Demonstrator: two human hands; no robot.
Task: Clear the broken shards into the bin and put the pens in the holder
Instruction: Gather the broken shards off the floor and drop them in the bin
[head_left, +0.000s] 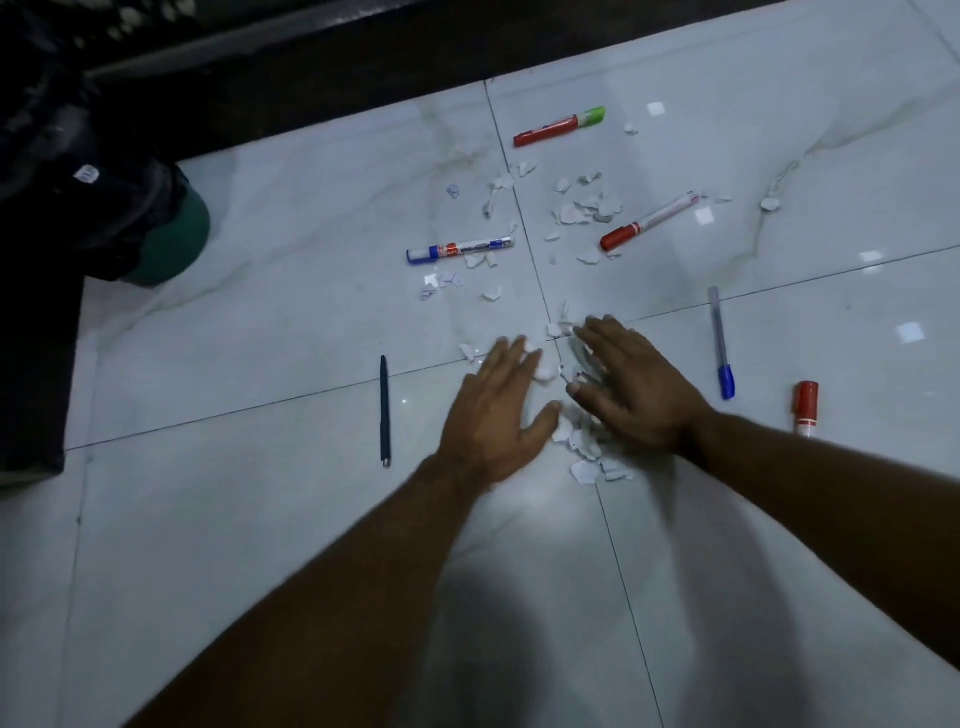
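white shards (577, 441) lie heaped between two flat hands on the pale glossy tile floor (234, 545). the left hand (496, 415) and the right hand (636, 395) rest palm down, fingers straight and gripping nothing, their inner edges against the heap and the thumbs close together.

just left of the left hand lies a black pen (384, 410), pointing near to far. right of the right hand is a clear pen with a blue cap (721, 343), and further right a short red-capped marker (805, 408).

farther off, scattered shards (587, 208) spread across the tile joints. among them lie a blue-capped whiteboard marker (460, 248) on the left and a white marker with a red cap (649, 221) on the right. beyond these, a red marker with a green cap (558, 126) lies near the dark strip at the far edge.

at the far left, a green rounded thing (179, 236) shows partly under dark fabric; what it is i cannot tell.
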